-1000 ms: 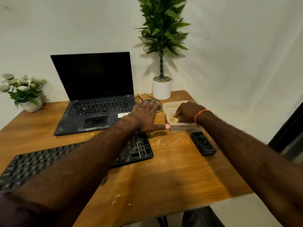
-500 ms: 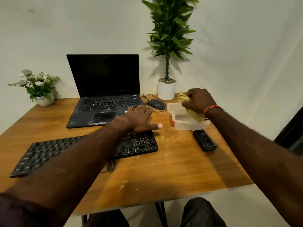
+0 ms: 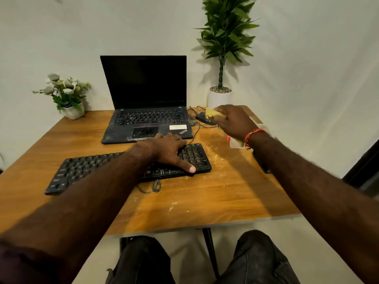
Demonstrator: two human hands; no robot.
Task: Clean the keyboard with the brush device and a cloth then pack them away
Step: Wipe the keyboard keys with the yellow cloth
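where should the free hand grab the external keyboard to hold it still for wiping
Hold the external keyboard at its right end, coming from above, where the left hand already rests flat on the number pad. It is long, thin and lies flat, so pressing down suits it better than pinching. That likely leaves the letter keys free for the right hand with the yellow cloth.

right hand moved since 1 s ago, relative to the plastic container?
Yes. The right hand, gripping the yellow cloth, has lifted out of the plastic container and gone left toward the mouse.
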